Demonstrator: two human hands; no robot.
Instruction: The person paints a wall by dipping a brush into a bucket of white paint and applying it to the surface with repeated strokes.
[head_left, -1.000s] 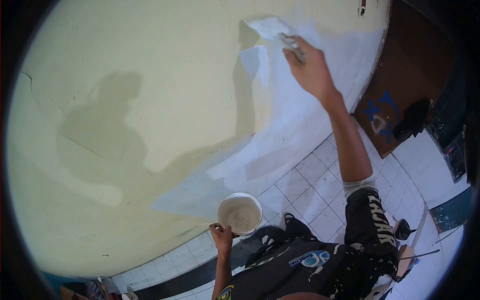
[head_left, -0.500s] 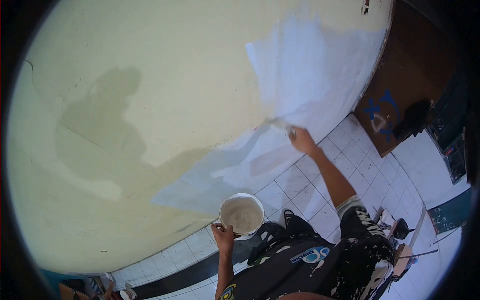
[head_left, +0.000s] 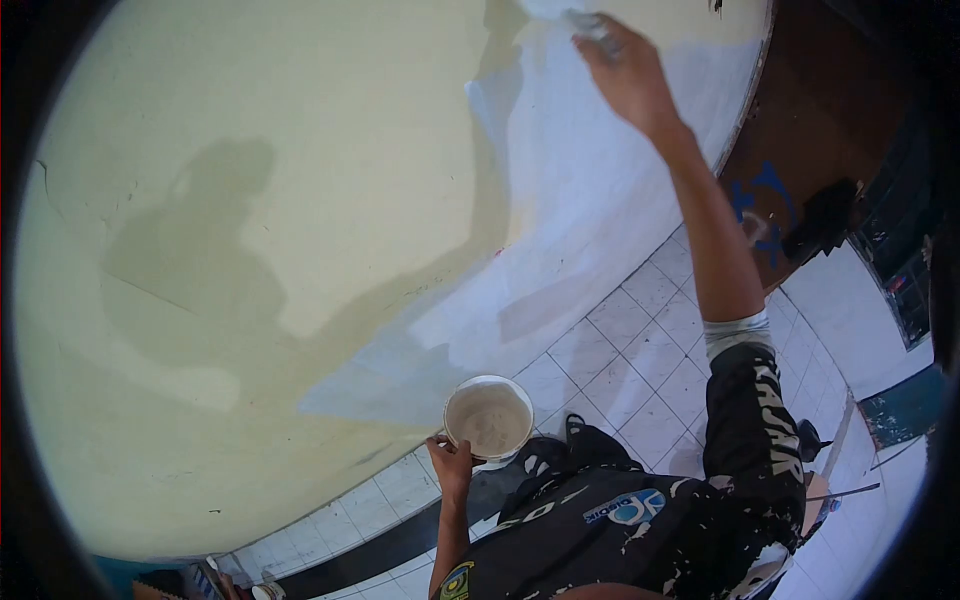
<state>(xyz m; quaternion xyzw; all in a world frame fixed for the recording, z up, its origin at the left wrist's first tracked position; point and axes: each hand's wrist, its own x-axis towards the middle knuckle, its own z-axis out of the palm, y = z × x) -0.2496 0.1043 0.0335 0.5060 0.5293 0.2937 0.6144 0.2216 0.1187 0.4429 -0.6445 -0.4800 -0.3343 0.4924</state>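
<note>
My left hand (head_left: 453, 465) is closed on the near left rim of a round white bucket (head_left: 520, 402), its thumb and fingers pinching the edge. Inside the bucket is some pale greyish paint (head_left: 490, 425). High on the wall, my right hand (head_left: 630, 75) grips a paintbrush (head_left: 590, 28), mostly covered by the fingers and somewhat blurred. Its tip is at the upper part of a white-painted patch (head_left: 580, 170). Around that patch the wall (head_left: 330, 180) is pale yellow.
White floor tiles (head_left: 640, 340) run along the foot of the wall. A brown door-like panel (head_left: 810, 100) with blue marks stands to the right. A dark strip (head_left: 370, 550) lies on the floor at lower left. My shadow (head_left: 200, 260) falls on the wall.
My right hand has moved up the wall with the paintbrush, from the lower edge of the white patch to its top. My left hand still holds the bucket in nearly the same place.
</note>
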